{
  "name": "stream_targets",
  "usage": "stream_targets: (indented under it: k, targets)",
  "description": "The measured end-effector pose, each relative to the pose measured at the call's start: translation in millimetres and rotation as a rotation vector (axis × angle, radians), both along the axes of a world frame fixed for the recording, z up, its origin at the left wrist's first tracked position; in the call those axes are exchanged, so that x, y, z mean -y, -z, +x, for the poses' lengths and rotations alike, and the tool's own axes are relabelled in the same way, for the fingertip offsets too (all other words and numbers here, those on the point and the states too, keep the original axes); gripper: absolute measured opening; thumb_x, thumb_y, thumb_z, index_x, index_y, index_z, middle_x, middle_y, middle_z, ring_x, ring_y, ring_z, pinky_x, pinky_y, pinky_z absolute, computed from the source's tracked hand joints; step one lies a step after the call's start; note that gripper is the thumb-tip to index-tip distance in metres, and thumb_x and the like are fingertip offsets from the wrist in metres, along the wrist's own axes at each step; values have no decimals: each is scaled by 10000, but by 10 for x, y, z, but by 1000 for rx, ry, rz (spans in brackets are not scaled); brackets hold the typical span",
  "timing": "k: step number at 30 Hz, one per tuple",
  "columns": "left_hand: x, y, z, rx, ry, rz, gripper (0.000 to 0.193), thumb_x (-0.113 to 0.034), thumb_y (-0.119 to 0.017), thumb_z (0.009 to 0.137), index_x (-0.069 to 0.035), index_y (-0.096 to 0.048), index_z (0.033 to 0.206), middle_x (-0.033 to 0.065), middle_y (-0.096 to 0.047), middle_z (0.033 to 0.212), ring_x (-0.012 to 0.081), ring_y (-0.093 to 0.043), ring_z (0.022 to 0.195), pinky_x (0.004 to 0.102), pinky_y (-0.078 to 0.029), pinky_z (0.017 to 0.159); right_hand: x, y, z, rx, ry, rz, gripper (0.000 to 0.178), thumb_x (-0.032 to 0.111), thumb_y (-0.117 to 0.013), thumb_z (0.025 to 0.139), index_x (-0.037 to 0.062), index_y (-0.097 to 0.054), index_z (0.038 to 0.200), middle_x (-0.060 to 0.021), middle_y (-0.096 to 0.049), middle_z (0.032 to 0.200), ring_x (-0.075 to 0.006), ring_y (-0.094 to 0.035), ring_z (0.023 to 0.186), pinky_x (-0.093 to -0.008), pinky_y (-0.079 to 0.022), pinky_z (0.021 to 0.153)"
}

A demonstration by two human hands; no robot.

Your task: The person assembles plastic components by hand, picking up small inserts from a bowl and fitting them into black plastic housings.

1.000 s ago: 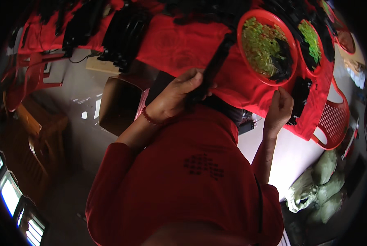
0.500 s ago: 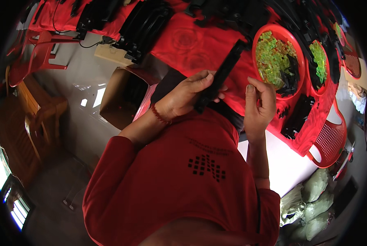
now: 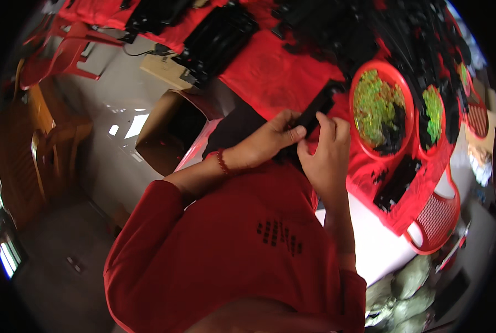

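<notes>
A long, narrow black plastic part slants up and away in front of my red shirt. My left hand wraps round its near portion, thumb lying along it, with a red bead bracelet at the wrist. From the other side my right hand touches the same part with curled thumb and fingertips. Whether a small piece sits between those fingertips cannot be made out. To the right of the hands is a red basin of yellow-green translucent pieces and small black pieces.
A red cloth covers the table, bearing several rows of black plastic parts. A second red basin holds green pieces. An open cardboard box stands left of me. Red chairs and pale sacks lie around.
My right hand has come leftward onto the black part, where before it was held apart in a pinch. The far end of the part has shifted slightly right and nearer. The whole view has tilted.
</notes>
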State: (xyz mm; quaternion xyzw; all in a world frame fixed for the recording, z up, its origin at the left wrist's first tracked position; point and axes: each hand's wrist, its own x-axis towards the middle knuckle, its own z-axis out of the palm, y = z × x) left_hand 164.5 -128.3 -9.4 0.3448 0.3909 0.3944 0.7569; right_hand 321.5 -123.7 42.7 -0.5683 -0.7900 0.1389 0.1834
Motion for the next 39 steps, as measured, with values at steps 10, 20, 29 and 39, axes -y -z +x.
stream_targets:
  k: [10, 20, 29, 39]
  targets:
    - [-51, -102, -70, -227, 12, 96, 385, -242, -555, 1024, 6, -466, 1305, 52, -607, 999, 107, -568, 913, 254, -481, 774, -98, 144, -136, -68, 22, -40, 484, 57, -704, 742, -11, -500, 1176, -198, -495, 1079, -403, -524, 966, -479, -441, 835]
    - [-133, -125, -114, -418, 82, 198, 387, -239, -553, 1013, 54, -518, 1264, 133, -654, 989, 203, -634, 935, 332, -503, 815, -187, 140, -139, -61, -25, -10, 433, 62, -715, 746, -36, -493, 1105, -213, -478, 1038, -411, -540, 924, -482, -468, 793]
    - [-142, -212, -235, -446, 107, 293, 402, -233, -542, 1011, 53, -515, 1292, 177, -642, 996, 257, -641, 934, 349, -502, 815, -136, 158, -217, -125, 30, 10, 441, 59, -728, 725, -53, -489, 1077, -223, -468, 994, -417, -550, 893, -480, -495, 751]
    - [-135, -169, -364, -471, 84, 219, 440, -300, -487, 1043, 27, -497, 1337, 146, -623, 978, 218, -619, 914, 340, -494, 806, -169, 58, -171, -287, -94, -153, 592, 11, -732, 742, -25, -470, 1272, -177, -479, 1066, -266, -547, 783, -366, -497, 713]
